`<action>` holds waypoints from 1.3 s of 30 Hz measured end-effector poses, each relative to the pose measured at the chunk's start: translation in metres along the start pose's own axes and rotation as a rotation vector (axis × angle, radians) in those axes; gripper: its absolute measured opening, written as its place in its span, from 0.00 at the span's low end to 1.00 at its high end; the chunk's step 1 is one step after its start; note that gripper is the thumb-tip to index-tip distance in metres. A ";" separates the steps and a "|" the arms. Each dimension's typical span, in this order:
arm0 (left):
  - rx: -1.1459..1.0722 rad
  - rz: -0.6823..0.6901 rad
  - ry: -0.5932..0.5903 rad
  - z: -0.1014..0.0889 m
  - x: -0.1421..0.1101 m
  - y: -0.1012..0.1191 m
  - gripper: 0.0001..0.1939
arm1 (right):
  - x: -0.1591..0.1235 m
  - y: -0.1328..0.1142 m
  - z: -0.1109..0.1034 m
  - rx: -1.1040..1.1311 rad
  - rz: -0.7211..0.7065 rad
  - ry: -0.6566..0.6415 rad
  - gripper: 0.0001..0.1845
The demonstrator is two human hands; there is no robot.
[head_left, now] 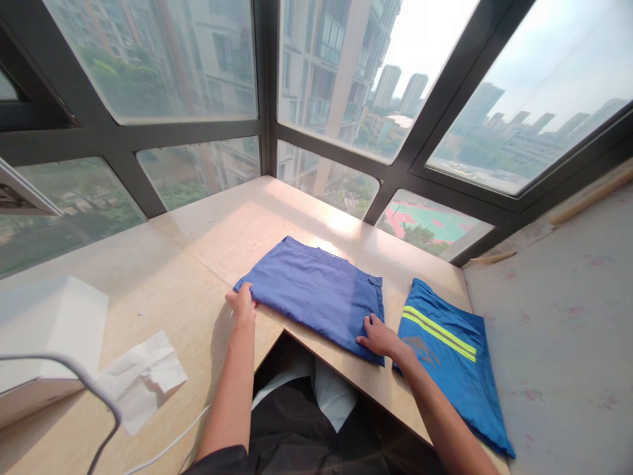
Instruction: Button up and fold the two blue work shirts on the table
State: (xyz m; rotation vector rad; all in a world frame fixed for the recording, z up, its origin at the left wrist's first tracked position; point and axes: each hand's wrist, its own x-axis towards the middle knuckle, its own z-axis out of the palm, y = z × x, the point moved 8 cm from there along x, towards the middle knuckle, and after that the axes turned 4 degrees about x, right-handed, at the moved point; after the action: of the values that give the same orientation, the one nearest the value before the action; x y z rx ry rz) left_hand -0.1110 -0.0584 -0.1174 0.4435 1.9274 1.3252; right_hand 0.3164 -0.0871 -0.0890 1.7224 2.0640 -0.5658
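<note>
A folded violet-blue garment [311, 290] lies flat in a wide rectangle on the pale bench top, with a small buttoned tab near its far right corner. At its near left corner, my left hand [242, 303] is closed on the cloth edge, thumb on top and the other fingers partly hidden. My right hand [380, 336] rests on the cloth near the right front corner, thumb and fingers apart. Just right of it lies a second folded garment [445, 343], bright blue with a yellow and grey reflective stripe and a grey patch, partly covered by my right forearm.
The pale bench top [198, 284] has a cut-out front edge by my lap. On the left are a white box [64, 316], a crumpled paper sheet [148, 376], a grey curved tube [93, 382] and a white cable [168, 448]. Windows and a papered wall [558, 330] border the bench.
</note>
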 end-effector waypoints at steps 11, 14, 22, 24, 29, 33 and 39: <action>-0.580 -0.404 -0.188 0.011 -0.014 0.016 0.08 | 0.001 -0.015 -0.028 -0.074 0.064 -0.012 0.30; -0.695 -0.346 -0.127 0.017 -0.014 0.017 0.10 | -0.003 -0.039 -0.048 -0.041 0.012 0.038 0.25; -0.584 -0.288 -0.032 0.020 -0.007 0.009 0.07 | 0.027 -0.167 -0.098 0.444 -0.503 0.111 0.26; -0.428 -0.146 -0.009 0.016 -0.009 0.020 0.06 | 0.050 -0.184 -0.114 0.484 -0.489 0.189 0.25; 0.092 0.441 -0.129 0.029 -0.052 0.077 0.13 | 0.096 -0.205 -0.159 0.531 -0.400 0.468 0.23; 0.326 0.756 -0.279 0.058 -0.109 0.098 0.15 | 0.128 -0.201 -0.180 0.701 -0.254 0.450 0.28; 0.574 1.005 -0.493 0.101 -0.172 0.084 0.28 | 0.156 -0.167 -0.201 0.757 -0.105 0.415 0.39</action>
State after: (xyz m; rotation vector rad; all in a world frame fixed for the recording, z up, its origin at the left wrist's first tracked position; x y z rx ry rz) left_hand 0.0668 -0.0695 0.0045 2.0076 1.6342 0.9897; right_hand 0.1174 0.1233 0.0062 2.2993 2.4164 -1.2346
